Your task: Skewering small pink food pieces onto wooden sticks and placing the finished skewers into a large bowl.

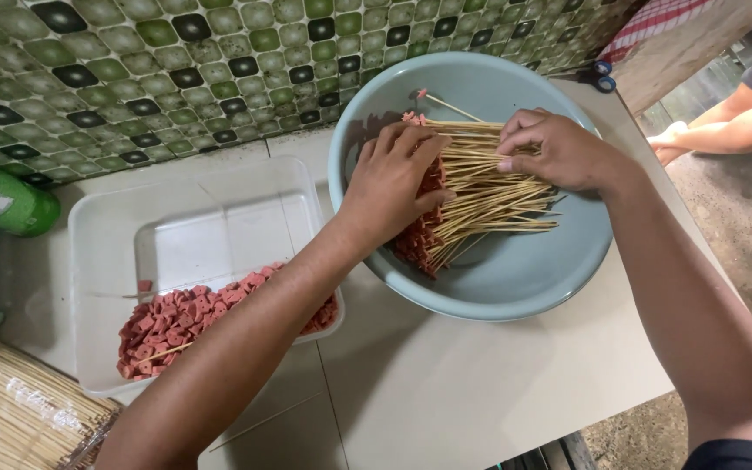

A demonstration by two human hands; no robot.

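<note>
2 hands in blue bowl (515, 287), left hand (389, 187) flat, right hand (559, 152) pinching skewers (489, 196)

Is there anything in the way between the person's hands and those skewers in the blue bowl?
Nothing visible. Both hands are already on the skewers inside the blue bowl: the left hand rests on the meat-tipped ends, and the right hand presses on the bare stick ends. No lid or other object lies between.

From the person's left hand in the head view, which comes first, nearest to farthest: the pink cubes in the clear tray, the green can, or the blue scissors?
From the left hand:
1. Pink cubes, in the tray below-left.
2. Blue scissors, upper right at the table edge.
3. Green can, far left by the tiled wall.
</note>
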